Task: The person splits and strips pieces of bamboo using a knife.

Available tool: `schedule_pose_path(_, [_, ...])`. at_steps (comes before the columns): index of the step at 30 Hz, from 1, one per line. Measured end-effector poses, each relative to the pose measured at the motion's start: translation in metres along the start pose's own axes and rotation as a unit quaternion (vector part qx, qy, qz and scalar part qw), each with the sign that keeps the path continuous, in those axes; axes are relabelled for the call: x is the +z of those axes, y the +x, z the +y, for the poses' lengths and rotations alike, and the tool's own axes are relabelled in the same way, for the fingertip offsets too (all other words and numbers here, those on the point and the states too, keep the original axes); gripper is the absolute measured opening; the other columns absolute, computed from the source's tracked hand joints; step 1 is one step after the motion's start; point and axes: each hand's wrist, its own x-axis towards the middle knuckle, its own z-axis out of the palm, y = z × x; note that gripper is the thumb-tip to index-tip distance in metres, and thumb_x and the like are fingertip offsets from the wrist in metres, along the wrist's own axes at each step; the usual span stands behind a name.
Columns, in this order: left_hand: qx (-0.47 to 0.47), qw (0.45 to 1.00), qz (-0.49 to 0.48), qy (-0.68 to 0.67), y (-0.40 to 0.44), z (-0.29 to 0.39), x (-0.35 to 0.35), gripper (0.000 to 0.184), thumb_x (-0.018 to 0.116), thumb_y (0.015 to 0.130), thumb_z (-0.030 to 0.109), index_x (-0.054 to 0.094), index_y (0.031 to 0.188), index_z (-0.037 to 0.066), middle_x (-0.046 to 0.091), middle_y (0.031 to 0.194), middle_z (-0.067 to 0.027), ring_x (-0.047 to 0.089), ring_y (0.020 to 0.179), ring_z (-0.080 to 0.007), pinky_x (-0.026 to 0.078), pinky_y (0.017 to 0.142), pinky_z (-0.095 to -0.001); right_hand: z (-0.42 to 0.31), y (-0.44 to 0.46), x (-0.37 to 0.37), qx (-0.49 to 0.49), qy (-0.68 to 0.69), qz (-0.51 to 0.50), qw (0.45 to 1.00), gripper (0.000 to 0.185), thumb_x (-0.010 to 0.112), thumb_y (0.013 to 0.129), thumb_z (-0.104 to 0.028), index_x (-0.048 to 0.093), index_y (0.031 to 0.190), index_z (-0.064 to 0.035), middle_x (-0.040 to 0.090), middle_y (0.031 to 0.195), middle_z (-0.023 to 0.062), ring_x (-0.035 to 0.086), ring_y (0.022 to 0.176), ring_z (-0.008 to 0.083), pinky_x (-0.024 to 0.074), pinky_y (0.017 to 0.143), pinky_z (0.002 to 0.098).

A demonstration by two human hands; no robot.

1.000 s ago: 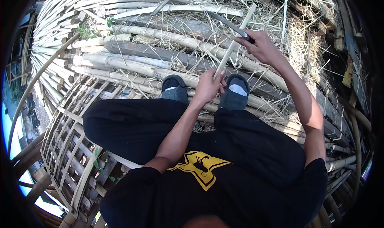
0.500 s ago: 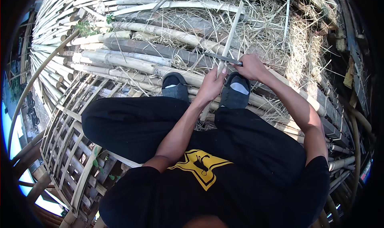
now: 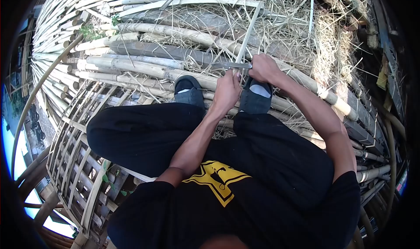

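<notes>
A pale bamboo strip [image 3: 248, 35] slants up and right from my left hand [image 3: 227, 89], whose fingers are closed around its lower end. My right hand [image 3: 265, 69] is wrapped round the handle of a knife [image 3: 229, 66]. The blade points left and lies across the strip just above my left fingers. Both hands are close together, above my two dark sandals [image 3: 189, 91]. The knife handle is mostly hidden in my right fist.
Long bamboo poles [image 3: 131, 66] lie side by side beneath and beyond my feet. Loose shavings [image 3: 288, 34] cover the upper right. A woven bamboo lattice [image 3: 83, 161] is at the left, and a curved pole [image 3: 37, 89] rises beside it.
The knife has come down and left from the strip's upper part to just above my left hand, with its blade now nearly level. My left hand has shifted slightly left with the strip.
</notes>
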Motion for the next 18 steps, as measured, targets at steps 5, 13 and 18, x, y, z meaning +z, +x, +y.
schedule_pose_path(5, [0.026,0.999,0.017,0.011,0.007,-0.003,-0.003,0.026,0.048,0.096,0.014,0.052,0.085,-0.009,0.057,0.065,-0.0299,0.058,0.064,-0.0470,0.042,0.056,-0.0499,0.001,0.013,-0.007,0.019,-0.016,0.015,1.000,0.027,0.062,0.068,-0.018,0.066,0.076,0.0072,0.066,0.078,0.0264,0.067,0.078,0.0393,0.0552,0.072,0.0438])
schedule_pose_path(13, [0.046,0.996,0.048,0.059,0.020,0.001,-0.009,0.027,0.049,0.096,0.017,0.051,0.084,-0.007,0.054,0.061,-0.0271,0.056,0.058,-0.0441,0.040,0.052,-0.0476,0.012,0.038,-0.017,0.011,-0.038,0.090,0.995,0.021,0.063,0.068,-0.020,0.070,0.075,-0.0019,0.066,0.075,0.0242,0.066,0.073,0.0391,0.0538,0.070,0.0470])
schedule_pose_path(18, [0.063,0.993,0.071,0.066,0.002,0.004,-0.010,0.023,0.049,0.095,0.014,0.050,0.084,-0.006,0.054,0.059,-0.0280,0.057,0.058,-0.0455,0.040,0.051,-0.0494,0.043,0.043,-0.031,0.131,-0.030,0.119,0.984,0.029,0.060,0.072,-0.023,0.069,0.084,0.0028,0.067,0.083,0.0251,0.067,0.076,0.0392,0.0542,0.071,0.0439])
